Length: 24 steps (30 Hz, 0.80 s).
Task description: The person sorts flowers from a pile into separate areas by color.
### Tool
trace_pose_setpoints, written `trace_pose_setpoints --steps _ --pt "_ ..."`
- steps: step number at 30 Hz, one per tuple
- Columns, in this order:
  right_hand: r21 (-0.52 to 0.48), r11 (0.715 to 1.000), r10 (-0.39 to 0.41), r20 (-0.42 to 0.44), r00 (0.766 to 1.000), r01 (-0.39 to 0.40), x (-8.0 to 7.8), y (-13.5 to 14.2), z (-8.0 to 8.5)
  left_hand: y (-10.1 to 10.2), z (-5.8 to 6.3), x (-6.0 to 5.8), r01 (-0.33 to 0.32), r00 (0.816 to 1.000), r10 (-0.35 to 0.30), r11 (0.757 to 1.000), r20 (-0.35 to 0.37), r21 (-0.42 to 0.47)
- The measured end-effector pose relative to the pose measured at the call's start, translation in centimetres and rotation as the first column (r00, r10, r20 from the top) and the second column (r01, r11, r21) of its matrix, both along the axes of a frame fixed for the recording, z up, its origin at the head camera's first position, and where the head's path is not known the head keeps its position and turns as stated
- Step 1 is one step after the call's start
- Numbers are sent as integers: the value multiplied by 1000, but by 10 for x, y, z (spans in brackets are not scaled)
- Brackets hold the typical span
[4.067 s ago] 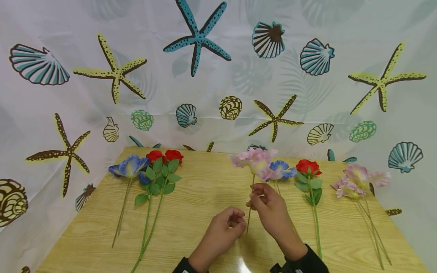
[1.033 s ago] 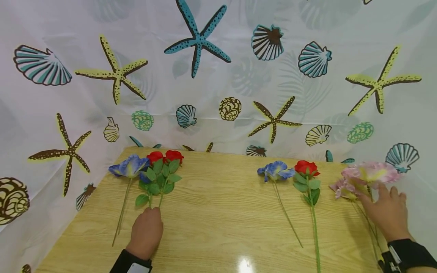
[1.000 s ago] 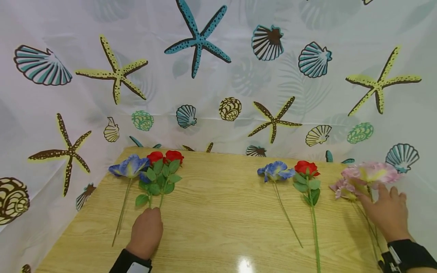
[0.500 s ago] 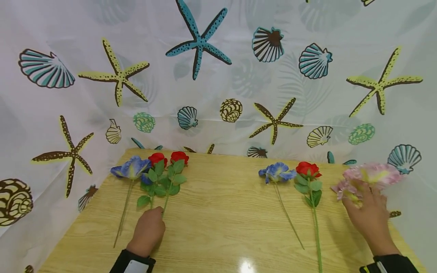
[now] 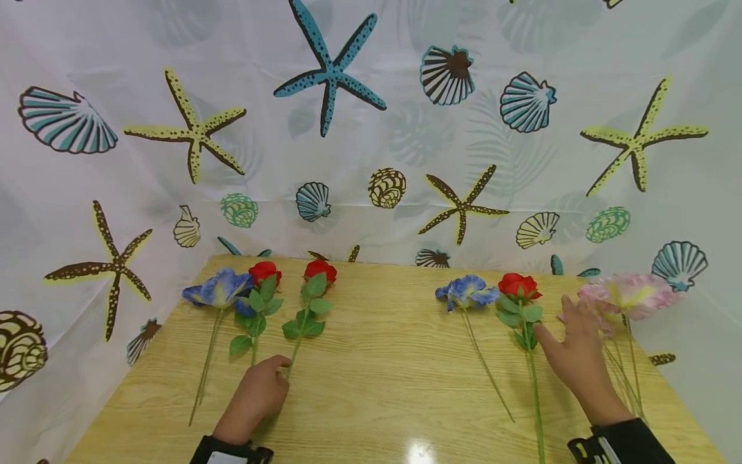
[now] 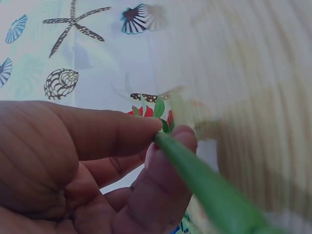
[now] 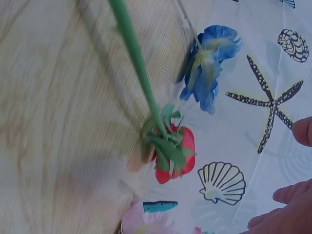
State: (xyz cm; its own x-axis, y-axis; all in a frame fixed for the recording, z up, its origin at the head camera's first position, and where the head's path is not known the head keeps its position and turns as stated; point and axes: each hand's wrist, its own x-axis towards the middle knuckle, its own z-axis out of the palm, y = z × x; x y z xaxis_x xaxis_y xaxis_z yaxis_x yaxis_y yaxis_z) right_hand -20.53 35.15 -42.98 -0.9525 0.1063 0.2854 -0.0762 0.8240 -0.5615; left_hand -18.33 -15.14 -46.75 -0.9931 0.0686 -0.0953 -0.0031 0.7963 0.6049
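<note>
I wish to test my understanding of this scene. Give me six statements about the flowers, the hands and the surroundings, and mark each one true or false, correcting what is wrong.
1. The left hand pinches the stem of a red rose. True.
2. The right hand grips a blue flower. False: the right hand grips nothing.
3. Three red roses show in the head view. True.
4. The pink flowers are on the left side of the table. False: the pink flowers are on the right side of the table.
5. A blue flower lies beside the rightmost red rose. True.
6. The cloth behind is plain. False: the cloth bears starfish and shells.
</note>
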Motion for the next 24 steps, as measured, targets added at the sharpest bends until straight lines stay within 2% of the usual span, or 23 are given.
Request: trace_pose_setpoints --steps 5,9,16,21,24 --pt "-37 999 26 61 998 -24 0 -17 -1 4 -1 3 4 999 -11 988 44 155" --pt "-55 998 42 63 997 -38 -2 -27 1 7 -1 3 10 991 -49 952 123 305" --pt "-102 993 62 83 995 -53 -4 -42 6 18 5 3 33 972 -147 856 181 516" --pt "-141 988 71 101 992 -56 -4 -60 7 32 8 5 29 960 -196 782 202 623" --pt "-164 984 85 109 990 -66 -5 -68 9 40 7 6 47 951 -237 742 197 668"
